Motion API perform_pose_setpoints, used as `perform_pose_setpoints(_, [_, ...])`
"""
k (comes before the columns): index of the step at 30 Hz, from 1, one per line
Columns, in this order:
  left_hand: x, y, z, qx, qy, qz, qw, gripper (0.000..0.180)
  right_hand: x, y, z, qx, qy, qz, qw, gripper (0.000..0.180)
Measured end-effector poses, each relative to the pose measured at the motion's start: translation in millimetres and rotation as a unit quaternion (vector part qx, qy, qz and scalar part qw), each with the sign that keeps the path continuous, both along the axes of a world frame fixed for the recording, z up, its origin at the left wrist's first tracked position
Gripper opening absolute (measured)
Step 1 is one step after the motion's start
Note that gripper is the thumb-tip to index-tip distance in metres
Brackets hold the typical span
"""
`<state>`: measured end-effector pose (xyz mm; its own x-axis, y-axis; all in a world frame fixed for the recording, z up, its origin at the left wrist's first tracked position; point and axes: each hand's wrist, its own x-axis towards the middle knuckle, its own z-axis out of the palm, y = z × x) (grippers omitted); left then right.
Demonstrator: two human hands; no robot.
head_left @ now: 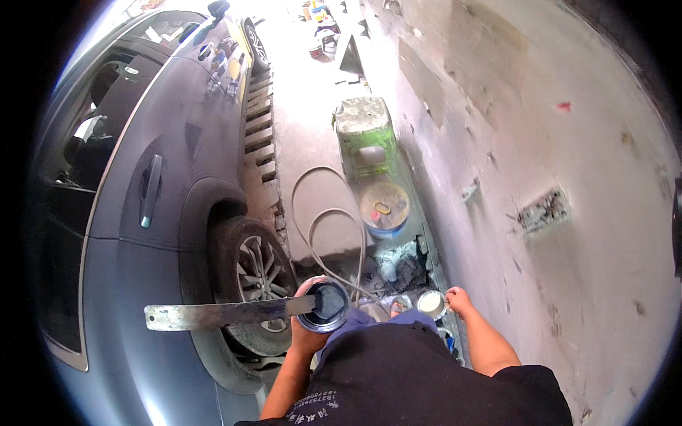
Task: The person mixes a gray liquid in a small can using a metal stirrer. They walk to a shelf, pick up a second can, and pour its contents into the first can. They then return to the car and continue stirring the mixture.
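Silvery metal, a long flat strip [224,314] with a holed outer end, reached out over the car's rear wheel [257,266] from inside an open can of dark paint [344,317]. The left hand [304,339] gripped that can around its side, before the person's waist. The right hand [460,301] was closed on the edge of a small cream-coloured container [421,307], near the wall [526,298]

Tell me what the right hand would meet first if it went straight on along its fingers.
The right hand points left at the small, round, pale container, which its fingertips seem to hold. Beyond that, in the picture, the line crosses the person's foot, though that probably lies much lower.
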<state>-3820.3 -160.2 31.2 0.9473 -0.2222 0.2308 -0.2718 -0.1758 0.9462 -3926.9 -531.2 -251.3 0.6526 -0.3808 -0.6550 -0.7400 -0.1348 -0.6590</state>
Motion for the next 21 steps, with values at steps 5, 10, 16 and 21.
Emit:
perform_pose_setpoints(5, [86, -4, -7, -0.031, 0.048, -0.030, 0.998, 0.074, 77, 16, -17, 0.019, 0.030, -0.001, 0.999, 0.020])
perform_pose_setpoints(10, [204, 19, -52, -0.045, 0.044, -0.039, 0.997, 0.071, 155, 60, -40, 0.089, 0.103, -0.002, 0.991, 0.014])
perform_pose_setpoints(16, [400, 76, -105, -0.026, 0.014, -0.093, 0.995, 0.074, 300, 110, -61, 0.068, 0.165, -0.066, 0.982, 0.010])
perform_pose_setpoints(21, [533, 121, -90, -0.033, 0.068, -0.084, 0.994, 0.075, 467, 161, 6, -0.028, 0.154, 0.108, 0.982, 0.014])
